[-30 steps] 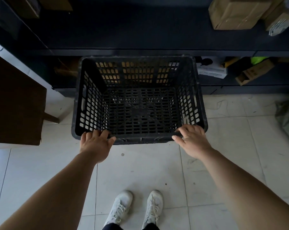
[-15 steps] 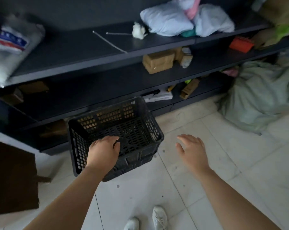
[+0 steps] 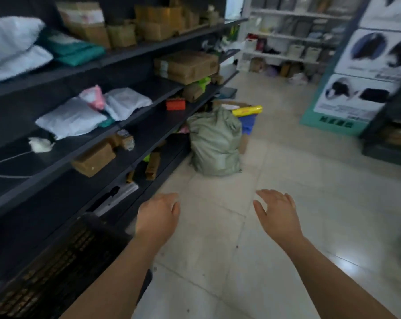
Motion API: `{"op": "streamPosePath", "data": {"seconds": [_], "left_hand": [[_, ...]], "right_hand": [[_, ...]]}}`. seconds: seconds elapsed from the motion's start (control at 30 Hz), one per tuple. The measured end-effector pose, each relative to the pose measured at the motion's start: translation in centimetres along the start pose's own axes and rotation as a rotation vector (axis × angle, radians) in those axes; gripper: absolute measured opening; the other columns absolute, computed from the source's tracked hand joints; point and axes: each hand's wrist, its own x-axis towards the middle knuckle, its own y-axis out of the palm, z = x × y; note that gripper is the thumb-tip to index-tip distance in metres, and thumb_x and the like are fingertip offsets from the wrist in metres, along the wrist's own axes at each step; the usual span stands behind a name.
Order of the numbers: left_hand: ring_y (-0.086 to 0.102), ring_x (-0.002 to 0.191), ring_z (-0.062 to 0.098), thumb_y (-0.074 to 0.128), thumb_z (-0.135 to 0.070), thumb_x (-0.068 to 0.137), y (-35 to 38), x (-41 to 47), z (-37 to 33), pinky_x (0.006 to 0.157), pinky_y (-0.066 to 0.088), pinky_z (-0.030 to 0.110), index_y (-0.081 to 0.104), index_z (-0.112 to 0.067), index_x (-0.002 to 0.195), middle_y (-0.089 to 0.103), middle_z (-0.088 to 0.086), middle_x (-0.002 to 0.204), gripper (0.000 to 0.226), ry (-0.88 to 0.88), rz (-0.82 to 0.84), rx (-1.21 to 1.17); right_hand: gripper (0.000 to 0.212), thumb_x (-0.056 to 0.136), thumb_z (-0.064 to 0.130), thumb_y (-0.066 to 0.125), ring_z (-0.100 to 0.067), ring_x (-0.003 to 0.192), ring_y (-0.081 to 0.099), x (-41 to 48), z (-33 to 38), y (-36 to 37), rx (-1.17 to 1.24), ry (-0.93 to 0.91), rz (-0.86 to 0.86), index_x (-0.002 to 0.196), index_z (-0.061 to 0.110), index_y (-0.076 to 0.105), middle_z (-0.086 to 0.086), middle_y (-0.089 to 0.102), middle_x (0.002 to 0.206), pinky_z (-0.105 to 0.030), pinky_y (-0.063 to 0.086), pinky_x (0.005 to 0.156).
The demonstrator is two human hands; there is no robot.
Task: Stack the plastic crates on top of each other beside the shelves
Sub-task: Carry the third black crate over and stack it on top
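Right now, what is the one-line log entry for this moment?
left hand: empty, open | right hand: empty, open | black crate: on floor beside shelves, released

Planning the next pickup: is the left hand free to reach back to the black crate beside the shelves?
Probably yes: the left hand is empty, just past the black crate, with nothing between them.

We see a dim aisle lit from its far, brighter end; dark shelves (image 3: 130, 125) stay in shadow. Glare pools on the tiled floor (image 3: 347, 261) at right. Motion blur smears the whole frame, and wide-angle distortion bends the edges.
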Motion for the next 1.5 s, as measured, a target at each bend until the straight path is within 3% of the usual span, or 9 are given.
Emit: {"op": "streamPosePath", "data": {"seconds": [0.13,0.27,0.37,0.7,0.93,1.07,1.23,1.37,1.5], "left_hand": [[0.059,0.112,0.028,0.041,-0.031,0.096,1.8,3.7,-9.7,0.092,0.042,0.033,0.055,-0.017,0.131,0.062,0.007,0.127,0.04,0.151,0.014,-0.05],[0.064,0.102,0.034,0.046,-0.033,0.091,5.7,6.5,-19.9,0.089,0.048,0.036,0.064,-0.013,0.12,0.068,0.015,0.116,0.04,0.271,0.012,-0.129],[0.067,0.096,0.034,0.041,-0.037,0.08,9.0,7.5,-28.1,0.088,0.052,0.041,0.069,-0.012,0.111,0.072,0.015,0.107,0.049,0.378,0.035,-0.186],[0.064,0.1,0.032,0.047,-0.031,0.091,19.6,8.5,-50.9,0.085,0.047,0.036,0.064,-0.018,0.12,0.069,0.007,0.112,0.036,0.696,0.15,-0.165],[0.064,0.097,0.032,0.046,-0.032,0.09,25.5,10.2,-63.8,0.082,0.048,0.036,0.065,-0.017,0.114,0.07,0.008,0.107,0.034,0.91,0.254,-0.17],[0.064,0.098,0.032,0.05,-0.029,0.091,28.6,11.8,-71.8,0.082,0.047,0.036,0.064,-0.017,0.117,0.069,0.007,0.11,0.032,1.029,0.306,-0.172],[0.064,0.091,0.032,0.033,-0.037,0.083,31.1,13.5,-82.1,0.078,0.05,0.039,0.065,-0.012,0.102,0.069,0.007,0.101,0.045,1.192,0.366,-0.183],[0.064,0.097,0.03,0.048,-0.028,0.091,33.6,12.6,-89.9,0.081,0.048,0.037,0.065,-0.015,0.113,0.07,0.007,0.108,0.031,1.319,0.424,-0.241],[0.064,0.103,0.027,0.049,-0.029,0.091,36.7,10.3,-95.7,0.084,0.048,0.036,0.062,-0.018,0.122,0.069,0.005,0.113,0.035,1.428,0.483,-0.243]], "right_hand": [[0.034,0.092,0.032,0.051,-0.026,0.122,0.053,-1.2,-8.6,-5.2,-0.076,0.187,-0.046,0.12,0.018,0.063,-0.004,0.065,0.123,-0.049,0.025,0.111],[0.034,0.092,0.03,0.054,-0.024,0.125,0.05,-3.2,-17.2,-10.2,-0.134,0.354,-0.091,0.123,0.018,0.061,-0.002,0.063,0.126,-0.044,0.02,0.112],[0.032,0.091,0.031,0.054,-0.025,0.12,0.054,-5.2,-23.8,-13.5,-0.167,0.445,-0.141,0.119,0.018,0.064,-0.002,0.066,0.121,-0.047,0.027,0.11],[0.025,0.083,0.022,0.066,-0.03,0.109,0.061,-11.1,-42.4,-21.9,-0.298,0.728,-0.254,0.106,0.015,0.07,-0.005,0.071,0.108,-0.049,0.038,0.1],[0.03,0.087,0.027,0.06,-0.024,0.117,0.056,-12.8,-51.2,-24.9,-0.298,0.971,-0.298,0.114,0.016,0.067,-0.002,0.067,0.118,-0.046,0.027,0.108],[0.03,0.088,0.028,0.058,-0.022,0.116,0.056,-12.8,-55.7,-26.9,-0.33,1.091,-0.333,0.115,0.017,0.066,0.001,0.067,0.117,-0.047,0.028,0.109],[0.033,0.089,0.031,0.056,-0.02,0.117,0.054,-12.3,-60.2,-30.4,-0.374,1.276,-0.403,0.119,0.019,0.064,0.002,0.065,0.121,-0.045,0.032,0.107],[0.034,0.091,0.032,0.054,-0.02,0.122,0.051,-13.3,-63.5,-32.4,-0.402,1.392,-0.456,0.122,0.019,0.062,0.002,0.063,0.124,-0.042,0.027,0.109],[0.035,0.092,0.032,0.052,-0.021,0.125,0.048,-15.1,-66.2,-33.8,-0.432,1.485,-0.462,0.124,0.019,0.061,0.001,0.062,0.127,-0.039,0.023,0.11]]}}
